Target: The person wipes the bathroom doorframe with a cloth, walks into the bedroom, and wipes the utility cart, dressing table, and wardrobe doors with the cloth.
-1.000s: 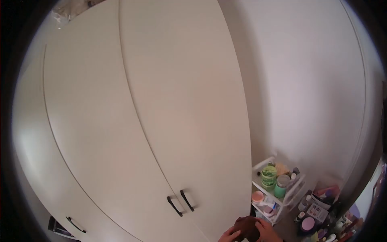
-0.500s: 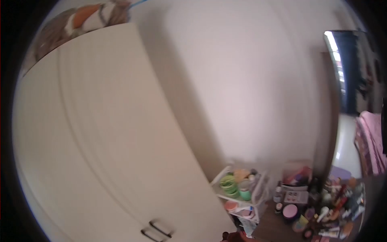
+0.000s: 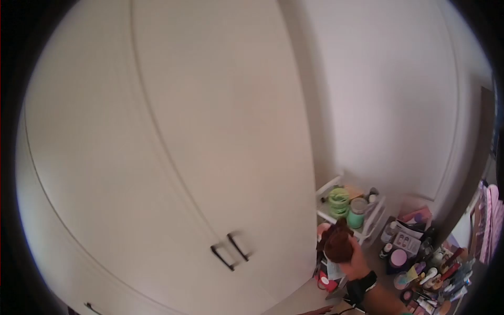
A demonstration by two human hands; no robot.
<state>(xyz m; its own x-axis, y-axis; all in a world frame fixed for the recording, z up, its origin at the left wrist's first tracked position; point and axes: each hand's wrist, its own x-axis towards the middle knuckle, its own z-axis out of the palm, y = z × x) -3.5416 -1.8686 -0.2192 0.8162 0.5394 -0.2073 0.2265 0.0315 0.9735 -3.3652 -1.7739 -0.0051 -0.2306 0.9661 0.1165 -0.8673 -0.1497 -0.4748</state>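
My right hand [image 3: 358,264], with a black watch [image 3: 361,287] on its wrist, reaches up from the lower right. Its fingers are closed round a reddish-brown rounded object [image 3: 338,247] with an uneven, darker top; its exact kind is unclear. This object is in front of a white rack [image 3: 371,223] and hides part of its lower shelf. Just behind it on the upper shelf stand a green-lidded jar [image 3: 357,212] and a light green ringed container [image 3: 339,201]. A sliver of my left hand [image 3: 319,311] shows at the bottom edge; its fingers are not clear.
A tall cream wardrobe [image 3: 210,131] with black handles [image 3: 222,258] fills the left and middle. To the right, a tabletop is crowded with cosmetics, including a pink-lidded jar [image 3: 398,258] and brushes. A mirror and pink cloth [image 3: 489,223] are at the far right.
The view has turned left and downward. My right hand has come up into view with the reddish-brown object, of which only a bit showed at the bottom edge before.
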